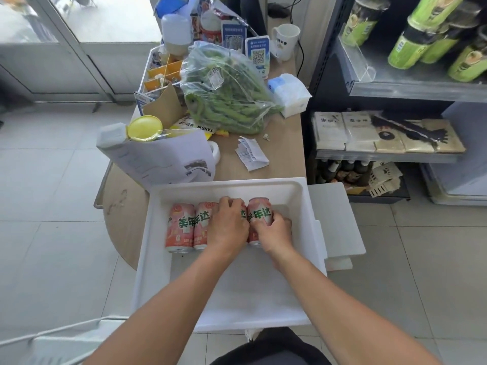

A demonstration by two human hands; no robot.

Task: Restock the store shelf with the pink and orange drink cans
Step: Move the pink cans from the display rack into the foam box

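The left hand point(228, 225) curls over one pink-and-orange metal drink can point(243, 214) and the right hand point(274, 231) grips its neighbour point(259, 210), both lying in the white foam box point(232, 184); lift each straight up once firmly wrapped.

1. Under you lies a floor point(52, 206) of pale grey tiles.
2. At your upper left, daylight comes through a glass door point(110, 19) in a pale metal frame.
3. Ahead of you stands a wood-topped worktop point(284, 159).
4. A dark metal shelf unit point(326, 69) stands just beside it, on your right.

Forearms point(181, 299) are bare; clothing point(274, 349) below is black
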